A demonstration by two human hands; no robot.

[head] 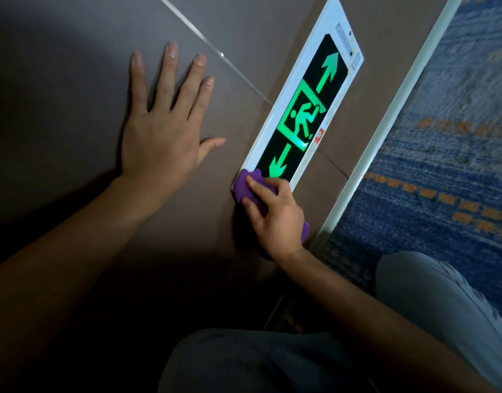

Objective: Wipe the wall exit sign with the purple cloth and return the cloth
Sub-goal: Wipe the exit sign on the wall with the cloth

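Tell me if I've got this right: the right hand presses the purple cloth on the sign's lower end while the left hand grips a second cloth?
Not quite. In the head view the left hand holds nothing; it lies flat and open on the wall. The right hand does press the purple cloth on the lower end of the sign.

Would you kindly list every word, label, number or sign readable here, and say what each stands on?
No words or numbers are legible.
Exit sign: green running-figure pictogram in a doorway, with one green arrow at each end pointing outward.
Red sticker on the sign's white frame: too small to read.
Grey label at the frame's far end: blurred, unreadable.
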